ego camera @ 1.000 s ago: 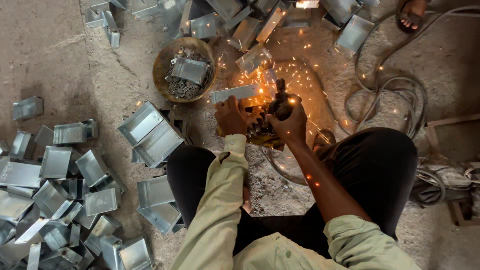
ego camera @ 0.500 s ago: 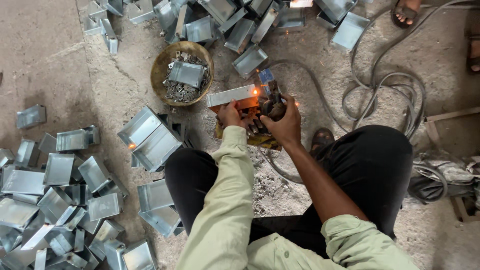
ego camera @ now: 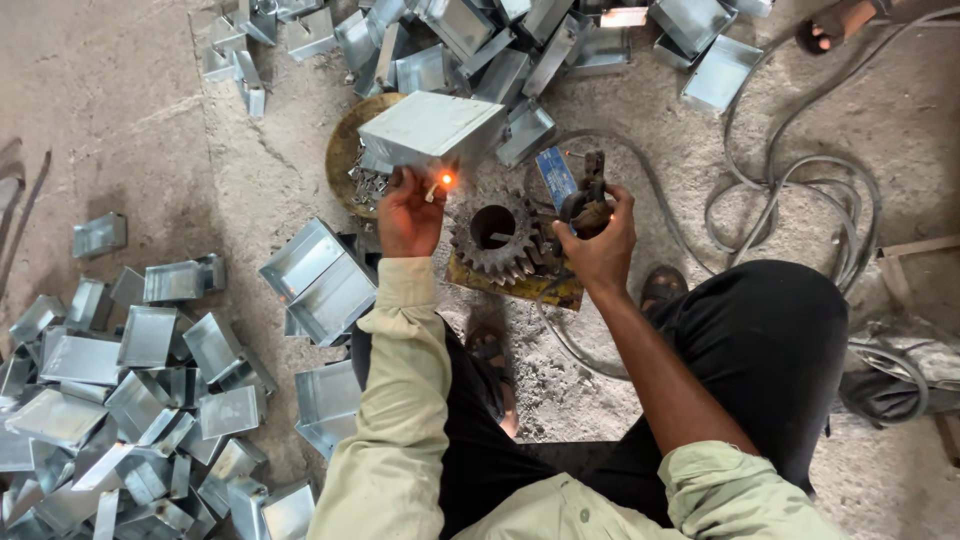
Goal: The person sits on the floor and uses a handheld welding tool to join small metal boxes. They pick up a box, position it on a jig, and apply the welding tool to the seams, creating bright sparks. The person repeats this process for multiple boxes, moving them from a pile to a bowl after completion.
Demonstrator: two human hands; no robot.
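Head view: left hand (ego camera: 408,215) grips metal box (ego camera: 432,128) over the gear (ego camera: 497,238); right hand (ego camera: 600,245) clasps electrode holder (ego camera: 588,200).

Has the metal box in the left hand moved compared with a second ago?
Yes. The metal box was down on the gear; the left hand has lifted it off, toward the round bowl.

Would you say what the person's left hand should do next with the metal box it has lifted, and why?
Probably carry the metal box leftward to the pile of boxes. The left hand holds it up off the gear, its corner glows orange, and the right hand holds the welding holder aside.
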